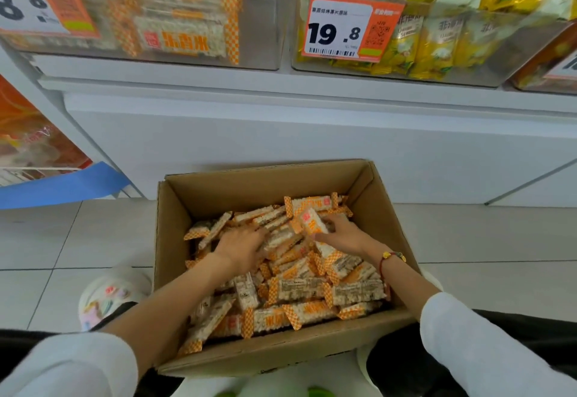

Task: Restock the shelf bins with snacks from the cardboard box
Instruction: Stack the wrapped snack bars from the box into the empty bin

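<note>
Bright, even shop light with soft shadows; shelf bins [150, 18] far above the hands blur, and edges bend.

Open cardboard box [175, 240] on the floor, heaped with orange-checked rice-bar snacks [312, 290].

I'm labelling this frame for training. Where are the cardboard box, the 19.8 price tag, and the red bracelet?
cardboard box [175, 240]: head view, bare inner left wall.
19.8 price tag [338, 32]: head view, white area with the digits.
red bracelet [390, 257]: head view, cord on the right wrist.
</note>
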The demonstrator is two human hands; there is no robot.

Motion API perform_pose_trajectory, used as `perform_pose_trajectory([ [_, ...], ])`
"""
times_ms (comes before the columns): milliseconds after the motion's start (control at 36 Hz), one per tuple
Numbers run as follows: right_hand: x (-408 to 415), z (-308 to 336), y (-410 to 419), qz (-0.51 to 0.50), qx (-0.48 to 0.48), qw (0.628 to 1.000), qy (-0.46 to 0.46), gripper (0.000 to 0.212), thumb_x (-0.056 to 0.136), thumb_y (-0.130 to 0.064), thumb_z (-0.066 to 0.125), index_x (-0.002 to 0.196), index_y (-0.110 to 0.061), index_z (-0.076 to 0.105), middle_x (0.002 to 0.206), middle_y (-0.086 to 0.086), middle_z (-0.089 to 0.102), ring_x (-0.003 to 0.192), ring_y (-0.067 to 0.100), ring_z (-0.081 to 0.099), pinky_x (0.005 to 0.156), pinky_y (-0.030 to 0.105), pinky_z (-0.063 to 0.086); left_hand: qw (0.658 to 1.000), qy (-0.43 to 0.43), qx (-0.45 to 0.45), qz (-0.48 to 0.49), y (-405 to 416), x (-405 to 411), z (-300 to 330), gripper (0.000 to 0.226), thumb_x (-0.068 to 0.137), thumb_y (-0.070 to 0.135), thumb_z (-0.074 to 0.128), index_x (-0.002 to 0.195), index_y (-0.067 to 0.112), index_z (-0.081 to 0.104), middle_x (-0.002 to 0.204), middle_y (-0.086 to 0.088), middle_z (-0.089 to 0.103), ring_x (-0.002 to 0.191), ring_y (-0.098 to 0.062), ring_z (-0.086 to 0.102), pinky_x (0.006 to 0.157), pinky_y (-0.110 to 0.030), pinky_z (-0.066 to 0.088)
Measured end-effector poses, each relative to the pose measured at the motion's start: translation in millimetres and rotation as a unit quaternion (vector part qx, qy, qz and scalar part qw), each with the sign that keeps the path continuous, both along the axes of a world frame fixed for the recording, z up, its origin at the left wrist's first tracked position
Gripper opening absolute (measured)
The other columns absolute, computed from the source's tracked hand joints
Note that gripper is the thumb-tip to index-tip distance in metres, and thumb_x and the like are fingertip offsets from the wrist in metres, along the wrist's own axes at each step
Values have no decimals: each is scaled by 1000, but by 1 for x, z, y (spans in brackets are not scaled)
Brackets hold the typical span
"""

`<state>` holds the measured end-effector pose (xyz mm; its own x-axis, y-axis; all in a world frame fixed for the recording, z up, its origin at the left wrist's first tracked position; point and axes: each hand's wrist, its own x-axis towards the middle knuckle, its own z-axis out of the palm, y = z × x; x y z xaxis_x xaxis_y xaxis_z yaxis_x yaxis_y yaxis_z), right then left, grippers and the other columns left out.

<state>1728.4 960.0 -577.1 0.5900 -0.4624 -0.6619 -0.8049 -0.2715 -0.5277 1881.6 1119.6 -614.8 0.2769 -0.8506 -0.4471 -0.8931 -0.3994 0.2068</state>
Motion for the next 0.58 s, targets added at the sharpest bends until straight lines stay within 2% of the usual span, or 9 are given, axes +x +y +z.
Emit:
perform_pose_trajectory([
  [56, 4, 11, -2, -32, 25, 999, -34, 64, 97, -37, 53, 149, -14, 26, 150, 4, 36, 134, 25, 39, 102, 33, 38, 982, 170, 53, 69, -2, 13, 20, 55, 99, 35, 47, 147, 13, 32, 146, -8, 41, 128, -24, 46, 104, -37, 41],
  [111, 6, 25, -1, -63, 50, 994, -72, 68, 93, -49, 53, 149, -17, 30, 149, 2, 38, 132, 24, 43, 104, 36, 40, 940, 301, 57, 147, -1, 26, 47, 52, 100, 30, 47, 146, 10, 33, 144, -9, 44, 126, -22, 48, 107, -36, 40],
  [194, 15, 42, 1, -105, 81, 983, -123, 62, 84, -56, 56, 133, -19, 51, 135, 3, 53, 122, 23, 51, 107, 46, 39, 864, 436, -4, 252, 6, 44, 90, 26, 101, 23, 45, 124, 15, 54, 116, -8, 65, 104, -26, 61, 98, -39, 48],
  [250, 26, 61, 8, -128, 87, 976, -151, 55, 71, -51, 55, 114, -15, 59, 123, 10, 59, 112, 29, 55, 102, 50, 39, 822, 494, -38, 280, 14, 53, 117, 21, 100, 21, 46, 117, 17, 58, 113, -8, 69, 105, -27, 63, 93, -36, 49],
  [333, 43, 90, 20, -145, 110, 966, -184, 63, 61, -46, 50, 112, -9, 58, 115, 14, 59, 104, 34, 56, 95, 48, 42, 812, 505, -85, 280, 22, 59, 157, 17, 99, 26, 47, 110, 25, 61, 108, -3, 70, 102, -19, 65, 90, -30, 51],
  [389, 54, 119, 31, -126, 112, 965, -204, 56, 76, -42, 51, 121, -9, 56, 118, 12, 59, 105, 31, 56, 97, 45, 43, 818, 471, -145, 296, 23, 58, 183, 14, 98, 27, 51, 104, 25, 63, 98, 1, 72, 91, -13, 67, 83, -26, 52],
  [444, 62, 147, 38, -105, 83, 959, -250, 36, 96, -18, 45, 129, -6, 51, 124, 15, 58, 105, 29, 57, 89, 38, 46, 817, 433, -219, 313, 23, 55, 212, 9, 96, 24, 56, 96, 21, 64, 87, 2, 69, 75, -10, 66, 70, -21, 53],
  [528, 67, 187, 47, -53, 43, 936, -346, 32, 100, -12, 46, 132, -16, 49, 114, -1, 62, 97, 11, 63, 72, 19, 50, 773, 415, -350, 327, 25, 55, 257, 8, 94, 18, 58, 87, 17, 61, 76, -2, 62, 65, -13, 59, 65, -24, 48],
  [583, 67, 212, 52, -24, 2, 911, -411, 37, 98, -15, 51, 132, -28, 44, 115, -12, 61, 96, -3, 62, 73, 14, 48, 738, 410, -427, 324, 24, 59, 281, 6, 94, 16, 57, 89, 18, 60, 79, -3, 60, 67, -13, 58, 65, -24, 51],
])
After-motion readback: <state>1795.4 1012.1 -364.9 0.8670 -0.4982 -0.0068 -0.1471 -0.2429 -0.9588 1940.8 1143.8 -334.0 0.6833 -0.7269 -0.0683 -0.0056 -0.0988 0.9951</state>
